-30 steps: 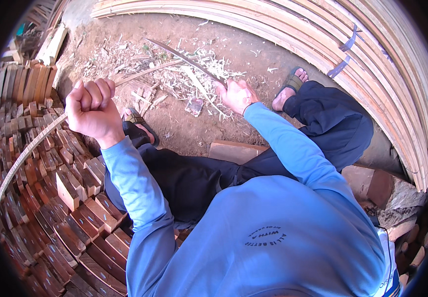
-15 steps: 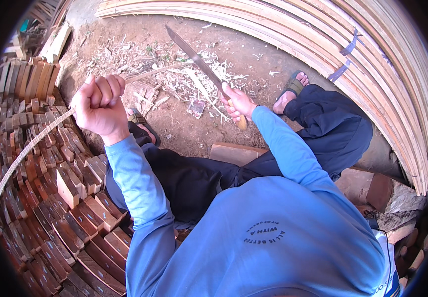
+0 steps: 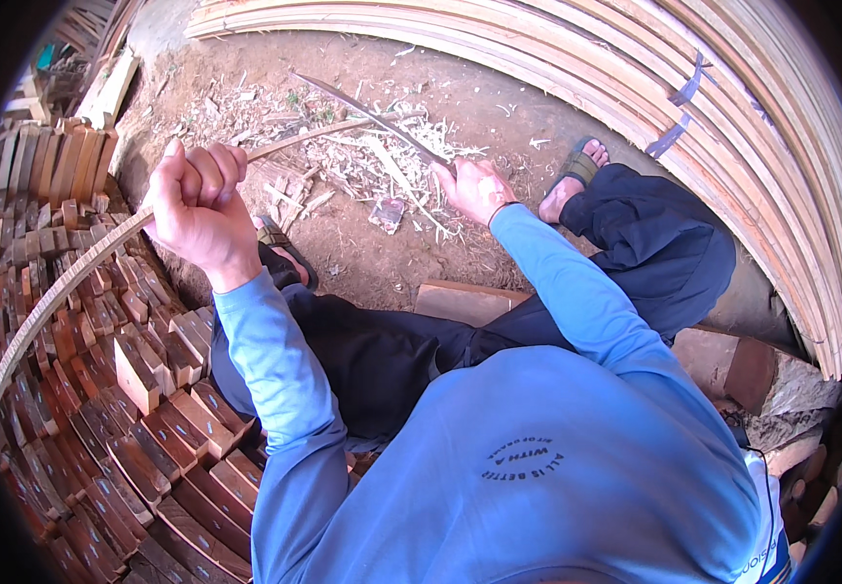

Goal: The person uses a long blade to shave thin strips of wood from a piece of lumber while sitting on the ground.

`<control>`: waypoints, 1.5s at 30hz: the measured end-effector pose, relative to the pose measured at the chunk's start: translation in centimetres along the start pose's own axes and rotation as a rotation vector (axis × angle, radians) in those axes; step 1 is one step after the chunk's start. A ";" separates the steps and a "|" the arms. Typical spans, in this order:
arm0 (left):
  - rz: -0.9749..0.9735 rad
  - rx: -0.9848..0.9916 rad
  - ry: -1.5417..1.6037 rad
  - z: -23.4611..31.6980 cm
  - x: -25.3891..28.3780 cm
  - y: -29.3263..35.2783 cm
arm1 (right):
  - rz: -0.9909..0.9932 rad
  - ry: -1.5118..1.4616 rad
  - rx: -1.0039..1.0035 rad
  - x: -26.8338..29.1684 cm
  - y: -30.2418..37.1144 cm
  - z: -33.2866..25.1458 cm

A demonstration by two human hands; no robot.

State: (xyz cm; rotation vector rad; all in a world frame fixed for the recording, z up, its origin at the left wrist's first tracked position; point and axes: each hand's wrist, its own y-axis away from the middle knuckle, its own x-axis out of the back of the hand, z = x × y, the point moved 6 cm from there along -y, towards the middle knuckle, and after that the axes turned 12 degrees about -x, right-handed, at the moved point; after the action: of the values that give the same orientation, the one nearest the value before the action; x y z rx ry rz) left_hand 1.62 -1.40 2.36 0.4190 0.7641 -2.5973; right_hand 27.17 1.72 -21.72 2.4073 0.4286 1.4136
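My left hand [image 3: 202, 204] is closed around a long, thin, bendy wooden strip [image 3: 66, 280]. One end of the strip curves down past the wood stack at the left; the other reaches out over the shavings. In my right hand [image 3: 476, 189] is a long-bladed knife [image 3: 409, 139], its blade pointing to the upper left and seen nearly edge-on. The blade crosses the strip's far part in view; whether they touch I cannot tell. My right fingers cover the knife's handle.
Pale wood shavings [image 3: 396, 170] litter the dirt floor between my feet. Stacked short wooden pieces [image 3: 163, 428] fill the left side. Long pale boards [image 3: 576, 83] curve along the top and right. A wooden block [image 3: 469, 303] lies by my legs.
The knife has turned from blade-flat to nearly edge-on, and its tip has swung left and down. My right hand has rolled over, hiding the handle. The strip has shifted slightly.
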 end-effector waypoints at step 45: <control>0.084 -0.017 0.046 -0.1 4.1 -1.3 | -0.297 -0.201 -0.040 -0.6 0.4 -1.2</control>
State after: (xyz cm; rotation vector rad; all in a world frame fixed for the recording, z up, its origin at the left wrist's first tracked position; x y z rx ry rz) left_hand -2.49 -1.55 1.27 0.4964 0.7661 -2.5090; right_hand 25.84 1.30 -21.47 2.3081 0.6673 1.0339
